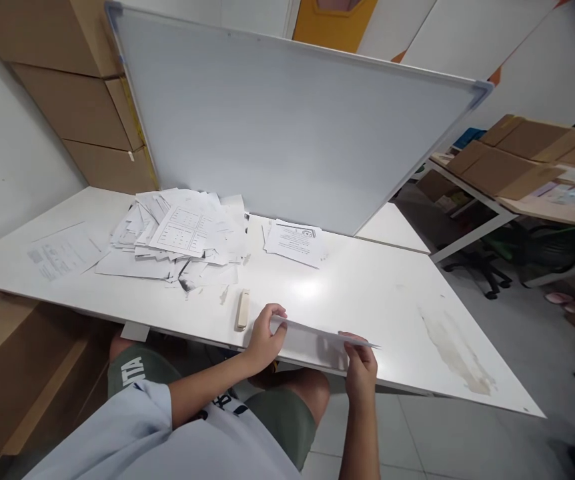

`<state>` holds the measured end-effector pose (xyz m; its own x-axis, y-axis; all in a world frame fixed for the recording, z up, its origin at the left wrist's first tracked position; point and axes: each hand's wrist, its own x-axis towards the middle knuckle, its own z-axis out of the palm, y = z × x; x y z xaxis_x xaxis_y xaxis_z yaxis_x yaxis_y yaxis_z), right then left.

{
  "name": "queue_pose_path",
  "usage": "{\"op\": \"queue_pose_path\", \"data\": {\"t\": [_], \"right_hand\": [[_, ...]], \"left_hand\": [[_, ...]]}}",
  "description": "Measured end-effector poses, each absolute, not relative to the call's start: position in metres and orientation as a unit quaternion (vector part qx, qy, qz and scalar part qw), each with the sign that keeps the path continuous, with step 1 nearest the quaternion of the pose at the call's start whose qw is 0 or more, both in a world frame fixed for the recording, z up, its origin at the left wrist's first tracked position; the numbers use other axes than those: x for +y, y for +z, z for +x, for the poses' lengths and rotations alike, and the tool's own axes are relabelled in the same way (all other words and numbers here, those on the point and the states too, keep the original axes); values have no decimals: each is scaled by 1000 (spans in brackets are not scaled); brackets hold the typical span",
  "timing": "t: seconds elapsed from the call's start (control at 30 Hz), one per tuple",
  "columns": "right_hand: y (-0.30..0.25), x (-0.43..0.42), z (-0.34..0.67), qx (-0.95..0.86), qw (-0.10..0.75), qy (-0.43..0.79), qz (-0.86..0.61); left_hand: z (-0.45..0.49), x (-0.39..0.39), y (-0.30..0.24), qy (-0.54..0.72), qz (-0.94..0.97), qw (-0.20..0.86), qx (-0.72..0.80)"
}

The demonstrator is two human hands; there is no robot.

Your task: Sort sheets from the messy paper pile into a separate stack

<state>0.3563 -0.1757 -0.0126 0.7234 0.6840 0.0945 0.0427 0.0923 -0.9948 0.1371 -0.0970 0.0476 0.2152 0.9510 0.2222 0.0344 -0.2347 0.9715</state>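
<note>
Both of my hands hold sheets of white paper on edge at the table's near side, seen almost edge-on; how many sheets there are I cannot tell. My left hand pinches the left end between thumb and fingers. At the right end, my right hand grips with the thumb in front and fingers behind. A cream stapler lies on the table just left of my left hand, touching neither hand. Further back, a small stack of printed sheets rests in front of the whiteboard.
A messy heap of papers covers the table's left middle, with loose printed sheets beyond it. A large whiteboard leans behind the white table. Cardboard boxes stack at left; another table with boxes stands right.
</note>
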Motion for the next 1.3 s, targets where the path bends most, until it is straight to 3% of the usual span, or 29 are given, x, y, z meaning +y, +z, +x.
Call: {"op": "queue_pose_path", "data": {"t": [0.2,0.53,0.7,0.83,1.13,1.3], "right_hand": [[-4,-173,361,-254,717,161,-629],[9,-174,368,-260,720,196,-612],[-1,-173,353,-238,709,223,-625],[-14,-176,341,-208,725,231,-614],[0,-181,315,-244,745,261,-563],[4,-185,312,-242,731,230,-595]], "left_hand": [[140,-98,62,473,607,499,398],[139,-94,85,460,642,493,365],[134,-92,61,471,644,497,341],[118,-91,46,422,671,507,339],[89,-86,76,206,796,535,194],[86,-94,76,219,822,482,210]]}}
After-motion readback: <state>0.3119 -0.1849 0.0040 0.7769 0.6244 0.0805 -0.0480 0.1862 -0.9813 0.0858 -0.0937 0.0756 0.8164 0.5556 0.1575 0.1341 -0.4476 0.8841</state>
